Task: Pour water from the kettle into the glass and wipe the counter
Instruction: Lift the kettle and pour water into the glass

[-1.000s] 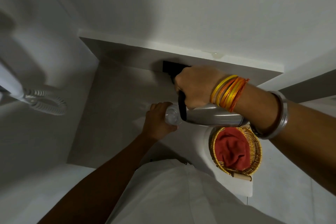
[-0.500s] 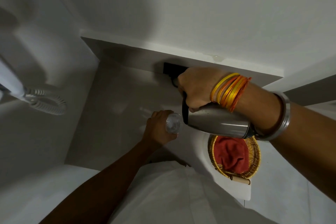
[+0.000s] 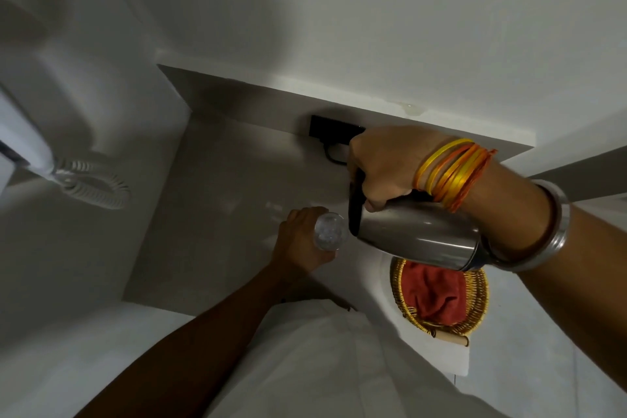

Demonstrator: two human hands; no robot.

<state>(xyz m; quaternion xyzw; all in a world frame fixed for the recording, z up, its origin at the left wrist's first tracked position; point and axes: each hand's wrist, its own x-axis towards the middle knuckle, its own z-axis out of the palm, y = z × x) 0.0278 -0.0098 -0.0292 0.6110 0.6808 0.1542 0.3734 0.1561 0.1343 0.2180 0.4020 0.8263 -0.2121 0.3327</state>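
Observation:
A steel kettle (image 3: 417, 236) with a black lid end is tipped on its side, its spout end right beside the clear glass (image 3: 330, 231). My right hand (image 3: 381, 168) grips the kettle's handle from above. My left hand (image 3: 300, 241) is wrapped around the glass, which stands on the grey counter (image 3: 237, 200); water glints inside the glass. A red cloth (image 3: 436, 295) lies bunched in a woven basket (image 3: 480, 299) just below the kettle's base.
A black socket block with a cable (image 3: 334, 132) sits against the back wall behind my right hand. A white wall phone with a coiled cord (image 3: 88, 180) hangs at the left. The basket rests on a white board (image 3: 451, 360) at the counter's right end.
The kettle's base has tipped further up and the spout end has stayed at the glass. My left hand keeps holding the glass in the same place.

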